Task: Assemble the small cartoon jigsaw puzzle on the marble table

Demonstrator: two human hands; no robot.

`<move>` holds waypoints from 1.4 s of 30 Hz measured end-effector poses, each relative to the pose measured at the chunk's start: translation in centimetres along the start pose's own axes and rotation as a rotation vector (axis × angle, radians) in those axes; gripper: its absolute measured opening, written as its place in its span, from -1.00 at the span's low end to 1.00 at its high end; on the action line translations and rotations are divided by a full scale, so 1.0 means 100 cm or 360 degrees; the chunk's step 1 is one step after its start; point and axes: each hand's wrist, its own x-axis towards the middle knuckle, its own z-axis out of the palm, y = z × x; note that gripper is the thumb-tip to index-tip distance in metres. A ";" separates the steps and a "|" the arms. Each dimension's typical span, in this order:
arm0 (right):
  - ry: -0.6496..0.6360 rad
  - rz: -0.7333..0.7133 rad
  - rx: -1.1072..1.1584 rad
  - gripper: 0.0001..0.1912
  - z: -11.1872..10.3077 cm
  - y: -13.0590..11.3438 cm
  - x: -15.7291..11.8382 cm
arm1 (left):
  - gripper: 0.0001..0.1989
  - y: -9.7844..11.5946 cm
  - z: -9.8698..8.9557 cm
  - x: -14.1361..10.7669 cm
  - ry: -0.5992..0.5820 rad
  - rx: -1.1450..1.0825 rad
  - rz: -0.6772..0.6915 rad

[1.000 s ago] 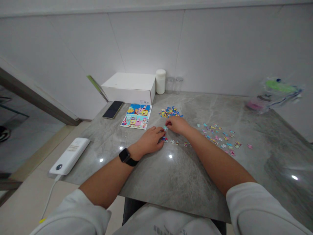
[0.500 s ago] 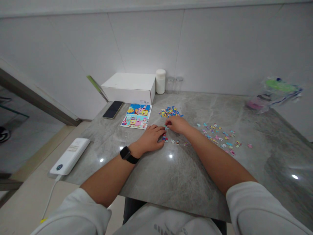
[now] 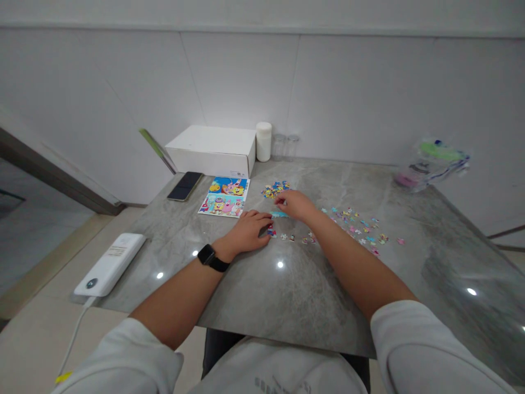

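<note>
My left hand [image 3: 249, 231] lies on the grey table with its fingers apart, its fingertips beside red and blue puzzle pieces [image 3: 271, 231]. My right hand [image 3: 296, 206] is just above light-blue pieces [image 3: 280, 214], its fingers pinched together; whatever is between them is too small to make out. A pile of yellow and blue pieces [image 3: 275, 189] sits behind the hands. Loose pieces [image 3: 363, 230] are scattered to the right of my right hand. A few more pieces [image 3: 292, 237] lie in a row in front. The picture sheet [image 3: 223, 196] lies flat at the left.
At the back stand a white box [image 3: 213, 150], a white bottle [image 3: 263, 142] and two clear glasses [image 3: 285, 148]. A phone [image 3: 185, 186] and a white power bank [image 3: 110, 264] with a cable are on the left. A plastic bag [image 3: 432, 164] sits at the back right.
My right hand has lifted and shifted slightly off the light-blue pieces, which now show more. My left hand stays beside the red piece. The camera view has turned slightly.
</note>
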 end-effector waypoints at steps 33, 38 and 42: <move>0.0478 -0.0174 0.0127 -0.76 0.016 0.047 -0.152 | -0.55 -0.014 0.008 -0.002 0.0056 -0.0054 0.0048; 0.0618 -0.0150 0.0174 -0.76 0.013 0.054 -0.152 | -0.57 -0.016 0.010 -0.003 0.0054 -0.0041 0.0059; 0.0868 0.0082 0.0197 -0.74 0.002 0.062 -0.155 | -0.57 -0.016 0.008 -0.003 0.0095 -0.0018 0.0073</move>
